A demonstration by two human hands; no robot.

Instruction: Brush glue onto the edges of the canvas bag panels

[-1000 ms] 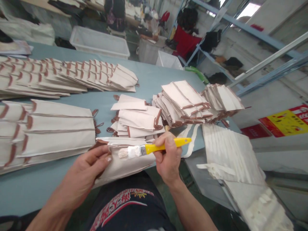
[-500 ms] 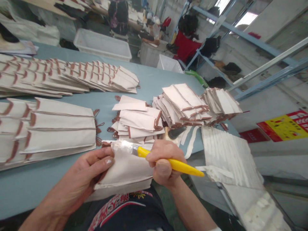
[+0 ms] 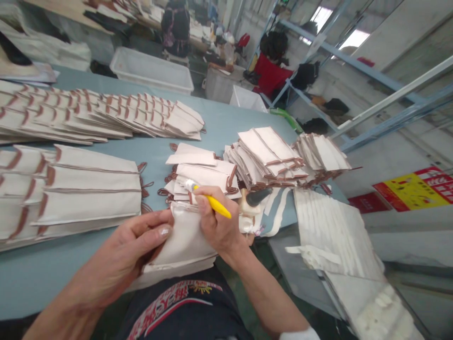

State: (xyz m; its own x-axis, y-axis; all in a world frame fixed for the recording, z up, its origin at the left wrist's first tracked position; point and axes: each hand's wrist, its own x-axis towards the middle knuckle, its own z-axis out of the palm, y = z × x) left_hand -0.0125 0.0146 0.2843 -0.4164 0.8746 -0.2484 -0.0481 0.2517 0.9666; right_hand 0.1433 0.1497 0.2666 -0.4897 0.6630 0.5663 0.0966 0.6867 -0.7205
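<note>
My left hand pinches the left edge of a cream fabric piece with brown trim, held in front of my apron. In my right hand is a brush with a yellow handle; its pale bristles point up and left, above the fabric's top edge. The right hand's lower side is against or just over the piece; I cannot tell which. Just beyond lies a small pile of similar cream pieces with brown loops. A pale block-like container with a black handle-like part stands right of that hand.
Overlapping rows of cream pieces cover the table's left side, with more rows behind. Stacks stand at the right. White strips hang at the table edge, beside a board with white strips. A white bin sits beyond the table.
My right hand has moved left and slightly up, lifting the brush off the fabric's top edge. The brush now tilts more steeply. The left hand keeps its hold, nearly unmoved.
</note>
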